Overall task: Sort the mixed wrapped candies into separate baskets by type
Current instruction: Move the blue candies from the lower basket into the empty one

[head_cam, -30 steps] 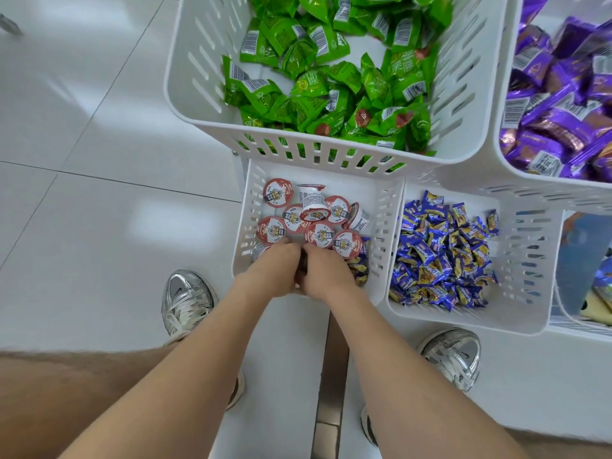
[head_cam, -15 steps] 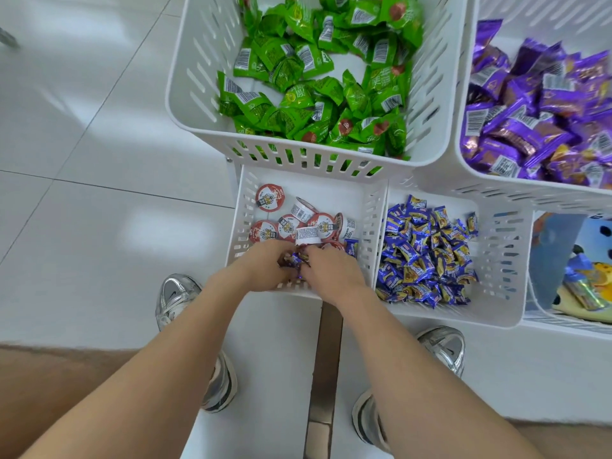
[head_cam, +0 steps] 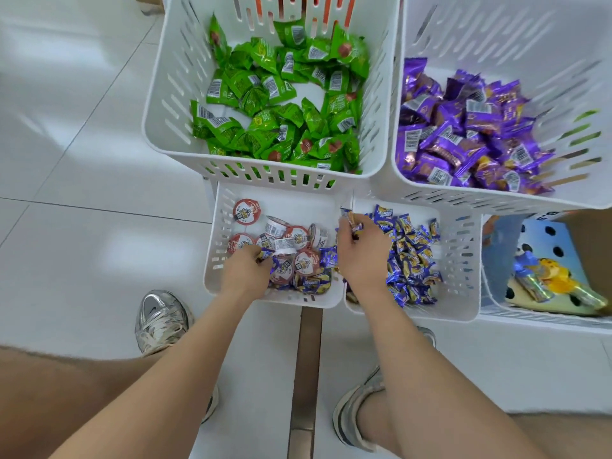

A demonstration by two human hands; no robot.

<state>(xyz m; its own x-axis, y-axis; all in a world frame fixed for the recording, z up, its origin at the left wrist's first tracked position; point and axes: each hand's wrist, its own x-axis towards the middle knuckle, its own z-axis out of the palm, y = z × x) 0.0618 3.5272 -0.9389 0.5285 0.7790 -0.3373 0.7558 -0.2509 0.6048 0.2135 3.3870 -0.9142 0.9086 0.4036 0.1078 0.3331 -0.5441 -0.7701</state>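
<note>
Pinching a few small blue-and-yellow foil-wrapped candies (head_cam: 351,222) in its curled fingertips (head_cam: 346,230), the right hand (head_cam: 359,260) hangs over the wall between the two near baskets; it should clear that wall and release above the blue pile (head_cam: 410,260) in the near-right white slotted plastic basket (head_cam: 462,246), so none drop back. The left hand (head_cam: 245,273), fingers curled on stray blue candies (head_cam: 266,254), sits low in the near-left white slotted basket (head_cam: 217,233) among round red-lidded jelly cups (head_cam: 246,211). Half a second earlier both hands worked together at that basket's near edge; now the right has lifted and swung right.
</note>
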